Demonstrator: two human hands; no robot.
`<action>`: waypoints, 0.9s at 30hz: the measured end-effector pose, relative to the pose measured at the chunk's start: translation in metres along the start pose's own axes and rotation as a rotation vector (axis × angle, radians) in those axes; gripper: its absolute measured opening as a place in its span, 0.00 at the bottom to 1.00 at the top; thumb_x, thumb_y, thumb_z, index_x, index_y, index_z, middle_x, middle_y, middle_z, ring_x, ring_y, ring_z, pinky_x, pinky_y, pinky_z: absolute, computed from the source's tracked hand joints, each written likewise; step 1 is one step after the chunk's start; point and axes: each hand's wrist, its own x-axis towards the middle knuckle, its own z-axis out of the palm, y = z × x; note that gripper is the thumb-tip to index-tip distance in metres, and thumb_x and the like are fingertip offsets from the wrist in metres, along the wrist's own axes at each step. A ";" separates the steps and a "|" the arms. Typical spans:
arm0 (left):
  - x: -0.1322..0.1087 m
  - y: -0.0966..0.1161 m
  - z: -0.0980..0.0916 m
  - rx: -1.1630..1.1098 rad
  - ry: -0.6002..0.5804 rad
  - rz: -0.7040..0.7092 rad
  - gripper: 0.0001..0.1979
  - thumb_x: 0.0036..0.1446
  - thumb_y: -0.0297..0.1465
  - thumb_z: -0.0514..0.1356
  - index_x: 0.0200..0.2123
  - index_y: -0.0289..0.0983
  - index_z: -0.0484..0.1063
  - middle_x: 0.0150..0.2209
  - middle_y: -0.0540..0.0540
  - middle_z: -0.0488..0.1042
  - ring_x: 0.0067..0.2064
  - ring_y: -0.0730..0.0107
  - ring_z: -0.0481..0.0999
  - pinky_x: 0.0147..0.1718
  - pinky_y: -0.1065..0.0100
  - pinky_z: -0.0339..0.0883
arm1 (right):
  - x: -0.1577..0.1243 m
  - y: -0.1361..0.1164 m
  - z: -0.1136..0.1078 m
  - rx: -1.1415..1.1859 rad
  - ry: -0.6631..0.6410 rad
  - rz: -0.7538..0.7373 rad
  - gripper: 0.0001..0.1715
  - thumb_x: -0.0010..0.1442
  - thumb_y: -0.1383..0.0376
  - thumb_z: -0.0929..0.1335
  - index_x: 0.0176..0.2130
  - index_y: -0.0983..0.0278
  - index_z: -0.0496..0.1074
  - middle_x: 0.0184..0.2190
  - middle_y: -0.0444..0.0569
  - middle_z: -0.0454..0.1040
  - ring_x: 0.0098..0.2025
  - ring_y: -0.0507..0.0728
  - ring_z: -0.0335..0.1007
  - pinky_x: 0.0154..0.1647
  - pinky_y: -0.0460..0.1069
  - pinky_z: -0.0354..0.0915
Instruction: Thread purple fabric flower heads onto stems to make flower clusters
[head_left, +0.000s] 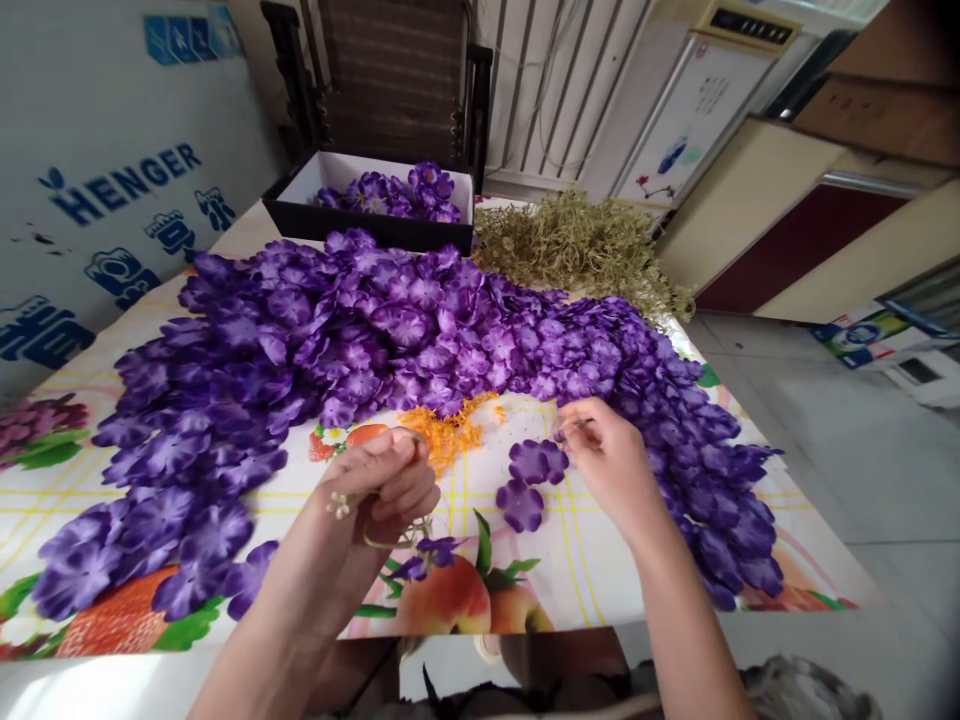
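Note:
My left hand (386,478) is closed around a thin pale green flower stem (390,535) that carries a small purple bloom at its lower end and a tiny pale bud on the left. My right hand (604,455) is pinched on a purple fabric petal (568,428) at the edge of the big heap of purple petals (360,340). Two loose purple petals (529,480) lie on the cloth between my hands. A small pile of orange flower centres (448,428) sits just beyond my left hand.
A fruit-printed tablecloth (525,570) covers the table. A black and white box (375,200) with more purple petals stands at the far edge, beside a heap of pale green stems (577,245). A dark chair and a radiator are behind.

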 end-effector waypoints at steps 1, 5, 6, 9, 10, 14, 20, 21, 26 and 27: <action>0.000 0.000 0.000 0.007 0.013 -0.008 0.11 0.56 0.25 0.59 0.21 0.32 0.69 0.16 0.57 0.51 0.19 0.81 0.44 0.17 0.77 0.47 | 0.002 0.006 0.000 -0.048 -0.014 -0.014 0.05 0.54 0.69 0.63 0.33 0.62 0.68 0.29 0.49 0.72 0.29 0.58 0.70 0.33 0.54 0.66; -0.002 -0.002 -0.003 0.086 0.037 -0.014 0.14 0.54 0.26 0.57 0.17 0.34 0.64 0.15 0.56 0.51 0.19 0.80 0.45 0.19 0.74 0.47 | 0.000 0.009 0.012 -0.199 -0.079 -0.099 0.06 0.52 0.69 0.67 0.33 0.64 0.73 0.30 0.52 0.74 0.34 0.62 0.70 0.39 0.56 0.64; -0.003 -0.002 -0.004 0.127 0.036 -0.011 0.13 0.54 0.26 0.58 0.18 0.34 0.64 0.15 0.56 0.51 0.19 0.80 0.45 0.19 0.74 0.45 | 0.000 0.008 0.017 -0.229 -0.075 -0.119 0.08 0.53 0.69 0.66 0.35 0.65 0.74 0.31 0.53 0.73 0.36 0.63 0.69 0.41 0.57 0.64; -0.006 -0.007 -0.006 0.257 0.004 -0.030 0.11 0.53 0.29 0.58 0.20 0.34 0.66 0.15 0.57 0.52 0.19 0.80 0.46 0.19 0.72 0.41 | 0.002 0.005 0.033 -0.303 -0.047 -0.172 0.11 0.58 0.68 0.64 0.40 0.67 0.73 0.37 0.57 0.73 0.42 0.64 0.68 0.46 0.57 0.62; -0.007 -0.009 -0.006 0.294 -0.013 -0.042 0.11 0.53 0.29 0.58 0.20 0.35 0.65 0.15 0.57 0.52 0.19 0.80 0.46 0.20 0.72 0.41 | 0.004 0.005 0.038 -0.321 -0.041 -0.184 0.11 0.59 0.68 0.63 0.40 0.66 0.73 0.39 0.57 0.73 0.44 0.64 0.67 0.47 0.57 0.61; -0.009 -0.013 -0.007 0.451 -0.052 -0.075 0.13 0.54 0.31 0.57 0.20 0.36 0.61 0.17 0.57 0.52 0.20 0.78 0.47 0.21 0.70 0.40 | 0.012 0.008 0.057 -0.391 0.005 -0.177 0.08 0.59 0.66 0.64 0.36 0.65 0.72 0.38 0.57 0.73 0.44 0.66 0.65 0.47 0.58 0.59; -0.011 -0.007 -0.009 0.651 -0.052 -0.082 0.12 0.56 0.34 0.55 0.23 0.37 0.62 0.20 0.57 0.51 0.22 0.77 0.47 0.22 0.71 0.41 | 0.013 0.005 0.063 -0.385 0.043 -0.165 0.10 0.58 0.70 0.59 0.31 0.65 0.68 0.30 0.57 0.72 0.36 0.65 0.65 0.38 0.56 0.58; -0.010 -0.007 -0.009 0.698 -0.040 -0.070 0.12 0.57 0.35 0.54 0.23 0.37 0.62 0.20 0.57 0.51 0.22 0.77 0.48 0.22 0.71 0.41 | 0.012 0.003 0.061 -0.364 0.042 -0.166 0.11 0.58 0.70 0.58 0.31 0.64 0.68 0.29 0.55 0.71 0.34 0.64 0.65 0.36 0.54 0.58; -0.004 -0.016 -0.005 1.117 0.039 0.026 0.16 0.60 0.36 0.48 0.22 0.38 0.62 0.19 0.56 0.50 0.20 0.74 0.51 0.21 0.70 0.43 | 0.011 0.000 0.048 -0.192 0.026 -0.166 0.12 0.59 0.67 0.58 0.33 0.63 0.68 0.25 0.50 0.71 0.29 0.59 0.67 0.32 0.51 0.59; -0.003 -0.019 -0.004 1.238 0.050 0.073 0.16 0.60 0.36 0.48 0.21 0.38 0.61 0.18 0.56 0.51 0.20 0.74 0.53 0.22 0.70 0.44 | 0.011 0.001 0.045 -0.147 0.024 -0.157 0.12 0.60 0.66 0.58 0.32 0.63 0.68 0.24 0.49 0.71 0.28 0.59 0.67 0.31 0.51 0.59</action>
